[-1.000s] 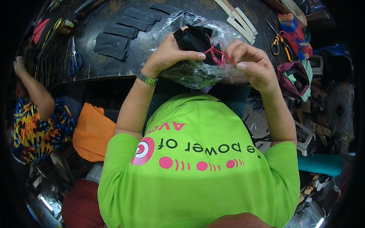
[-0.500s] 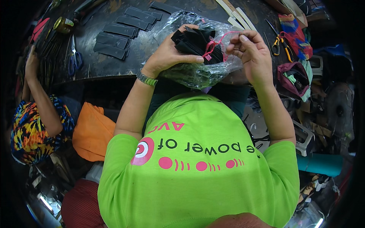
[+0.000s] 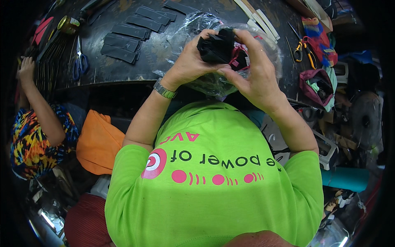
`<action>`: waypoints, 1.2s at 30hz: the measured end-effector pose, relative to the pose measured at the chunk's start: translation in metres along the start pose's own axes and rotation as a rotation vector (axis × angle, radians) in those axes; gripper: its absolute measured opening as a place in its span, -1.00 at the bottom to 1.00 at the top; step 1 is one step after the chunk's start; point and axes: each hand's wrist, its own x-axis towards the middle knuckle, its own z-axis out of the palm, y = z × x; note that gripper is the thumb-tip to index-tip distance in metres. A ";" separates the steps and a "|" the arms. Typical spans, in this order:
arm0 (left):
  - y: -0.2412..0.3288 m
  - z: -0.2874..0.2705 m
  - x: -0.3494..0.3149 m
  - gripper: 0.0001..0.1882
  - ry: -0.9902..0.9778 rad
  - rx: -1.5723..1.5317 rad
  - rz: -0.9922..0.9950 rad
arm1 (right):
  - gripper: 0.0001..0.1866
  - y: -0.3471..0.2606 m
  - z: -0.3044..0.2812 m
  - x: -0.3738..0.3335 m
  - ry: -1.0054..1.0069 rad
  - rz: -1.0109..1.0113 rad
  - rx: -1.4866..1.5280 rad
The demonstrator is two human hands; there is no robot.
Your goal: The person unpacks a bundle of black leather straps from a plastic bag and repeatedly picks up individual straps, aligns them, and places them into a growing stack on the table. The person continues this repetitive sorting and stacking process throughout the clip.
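Above the near edge of the dark table (image 3: 144, 72), black bundle (image 3: 217, 46) up between my 2 hands, clear plastic bag (image 3: 205, 85) spread behind and below it. Left hand (image 3: 190, 58) clasps the bundle's left side, thumb along the near face. Right hand (image 3: 260, 74) curls round the right side, thumb tip close by the left thumb; fingertips partly hidden, so I cannot tell whether they pinch cloth or just steady it. Pink tie (image 3: 238, 59) shows in the gap inside my right hand; knot not readable.

Risks, as I judge them: if the tie is loose, squeezing could let folded layers slip out and fan apart. Uneven pressure from the 2 hands could twist the bundle. Thin plastic close under my wrists could snag and drag along. To the left, stacked dark strips (image 3: 120, 44) could be knocked askew by a wide elbow.
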 end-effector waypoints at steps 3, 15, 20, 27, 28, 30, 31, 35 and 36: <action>-0.001 0.006 -0.002 -0.17 0.054 0.089 0.053 | -0.14 0.002 0.004 0.001 -0.045 0.089 -0.032; 0.001 0.018 0.001 0.16 0.065 0.285 0.127 | -0.11 0.013 -0.004 0.013 -0.032 0.143 0.197; 0.004 0.021 -0.001 0.21 0.063 0.362 0.133 | -0.12 0.018 -0.016 0.011 -0.191 0.094 0.153; 0.005 0.020 0.000 0.25 0.045 0.464 0.189 | -0.14 0.015 -0.017 0.007 -0.324 0.185 0.049; 0.005 0.020 0.000 0.25 0.044 0.445 0.168 | -0.14 0.016 -0.016 0.007 -0.260 0.116 0.040; 0.005 0.020 -0.001 0.26 0.046 0.413 0.131 | -0.13 0.017 -0.014 0.005 -0.104 0.055 0.125; 0.006 0.019 -0.001 0.25 0.041 0.368 0.110 | -0.12 0.018 -0.014 0.005 -0.016 0.071 0.220; 0.009 0.017 -0.002 0.20 0.001 0.343 0.039 | -0.06 0.024 -0.025 0.002 0.153 0.284 0.591; 0.010 0.017 -0.002 0.18 -0.008 0.379 0.038 | -0.09 0.026 -0.027 0.001 0.204 0.386 0.722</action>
